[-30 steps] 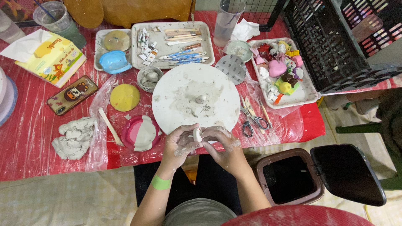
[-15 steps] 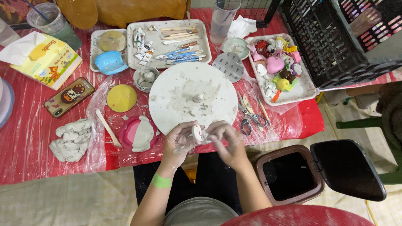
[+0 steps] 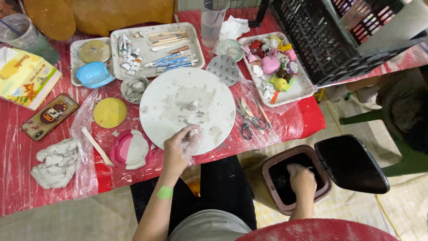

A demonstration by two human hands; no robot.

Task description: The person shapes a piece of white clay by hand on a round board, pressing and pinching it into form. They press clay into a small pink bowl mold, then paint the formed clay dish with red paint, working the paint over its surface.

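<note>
Both hands have separated: right hand (image 3: 302,179) now reaches into the open brown bin (image 3: 273,193), finger state indeterminate; left hand (image 3: 182,146) stays at the white round board (image 3: 187,91) edge, fingers pinched on a small clay piece (image 3: 194,132)

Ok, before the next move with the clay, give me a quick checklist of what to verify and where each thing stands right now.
1. Left hand on the round white board, holding a bit of clay: ok, though the grip is blurred.
2. Right hand free: not ok, it reaches into the open brown bin beside the table.
3. Small clay piece sits alone mid-board: ok.
4. Spare clay lump within reach at the table's left: ok.
5. Scissors lie clear of the board's edge: ok.
6. Whether the right hand holds anything: cannot tell.
</note>
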